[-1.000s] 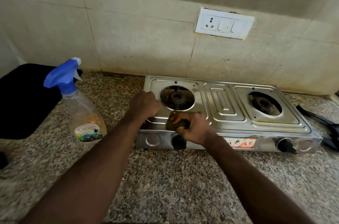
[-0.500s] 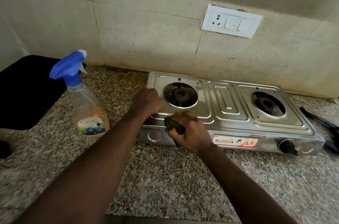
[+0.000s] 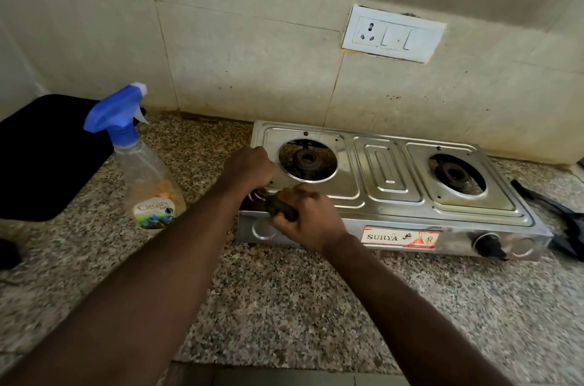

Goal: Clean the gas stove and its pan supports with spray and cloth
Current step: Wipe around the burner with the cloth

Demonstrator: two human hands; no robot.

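Observation:
A two-burner steel gas stove (image 3: 392, 177) sits on the granite counter against the tiled wall, with no pan supports on its burners. My left hand (image 3: 248, 169) rests with curled fingers on the stove's front left corner, beside the left burner (image 3: 306, 161). My right hand (image 3: 305, 216) grips a dark green scrub pad (image 3: 281, 208) and presses it on the stove's front left edge. A clear spray bottle (image 3: 142, 164) with a blue trigger head stands left of the stove.
A black pan support (image 3: 556, 212) lies on the counter right of the stove. A black mat (image 3: 41, 158) covers the counter at far left. A white socket plate (image 3: 393, 33) is on the wall above. The stove's right knob (image 3: 488, 245) sticks out in front.
My right hand has slid the scrub pad left along the stove's front edge, toward the left corner. My left hand stays on the corner. The camera has moved a little.

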